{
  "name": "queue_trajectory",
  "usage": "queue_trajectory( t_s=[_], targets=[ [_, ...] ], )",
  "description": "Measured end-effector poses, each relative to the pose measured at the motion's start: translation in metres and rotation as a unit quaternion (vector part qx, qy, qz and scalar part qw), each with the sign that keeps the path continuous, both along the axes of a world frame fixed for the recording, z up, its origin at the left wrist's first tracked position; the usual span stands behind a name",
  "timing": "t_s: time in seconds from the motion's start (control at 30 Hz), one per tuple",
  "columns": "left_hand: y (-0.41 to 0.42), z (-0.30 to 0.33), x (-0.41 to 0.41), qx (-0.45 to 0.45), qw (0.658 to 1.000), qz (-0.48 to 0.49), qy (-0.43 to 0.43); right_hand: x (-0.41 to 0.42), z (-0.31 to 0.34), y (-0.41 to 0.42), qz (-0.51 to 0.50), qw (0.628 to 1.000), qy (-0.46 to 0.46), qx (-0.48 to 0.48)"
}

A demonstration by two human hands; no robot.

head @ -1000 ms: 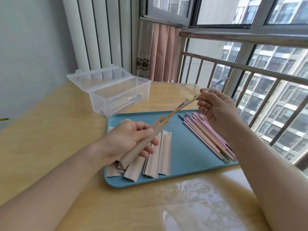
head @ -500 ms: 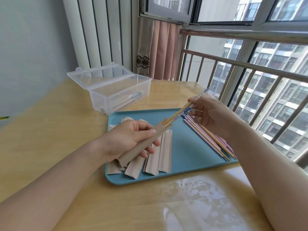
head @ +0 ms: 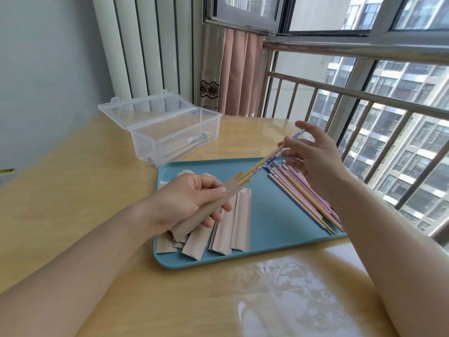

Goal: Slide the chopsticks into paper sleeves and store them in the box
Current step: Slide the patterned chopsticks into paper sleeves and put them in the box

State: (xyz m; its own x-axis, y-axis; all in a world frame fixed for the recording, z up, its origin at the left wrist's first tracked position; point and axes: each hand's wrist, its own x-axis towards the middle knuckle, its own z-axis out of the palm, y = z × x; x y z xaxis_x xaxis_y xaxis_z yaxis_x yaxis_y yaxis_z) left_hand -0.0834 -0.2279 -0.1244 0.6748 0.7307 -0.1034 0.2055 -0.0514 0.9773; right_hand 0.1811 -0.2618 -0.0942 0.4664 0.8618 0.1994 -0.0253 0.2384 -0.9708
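My left hand (head: 187,200) grips a brown paper sleeve (head: 206,210) above the blue tray (head: 272,215). A pair of blue-patterned chopsticks (head: 264,162) sticks partway out of the sleeve's mouth, slanting up to the right. My right hand (head: 313,156) touches their upper end with its fingertips, the other fingers spread. Several loose chopsticks (head: 306,198) lie on the tray's right side. Empty sleeves (head: 230,227) lie on its left, partly under my left hand. The clear plastic box (head: 170,135) stands open behind the tray with sleeved chopsticks inside.
The wooden table (head: 80,190) runs to a wall on the left and a radiator (head: 150,45) behind the box. A metal window railing (head: 364,100) and a pink curtain (head: 238,74) border the far right side.
My right hand has moved up and right along the chopsticks and its fingers have spread. The sleeve in my left hand has stayed nearly in place.
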Motion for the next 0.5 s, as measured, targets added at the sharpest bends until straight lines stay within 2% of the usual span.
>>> queue_trajectory(
  t_s=[0.5],
  targets=[
    [0.001, 0.001, -0.001, 0.001, 1.0, 0.029, -0.001, -0.014, -0.009, 0.001, 0.074, 0.996, -0.044, -0.038]
  ],
)
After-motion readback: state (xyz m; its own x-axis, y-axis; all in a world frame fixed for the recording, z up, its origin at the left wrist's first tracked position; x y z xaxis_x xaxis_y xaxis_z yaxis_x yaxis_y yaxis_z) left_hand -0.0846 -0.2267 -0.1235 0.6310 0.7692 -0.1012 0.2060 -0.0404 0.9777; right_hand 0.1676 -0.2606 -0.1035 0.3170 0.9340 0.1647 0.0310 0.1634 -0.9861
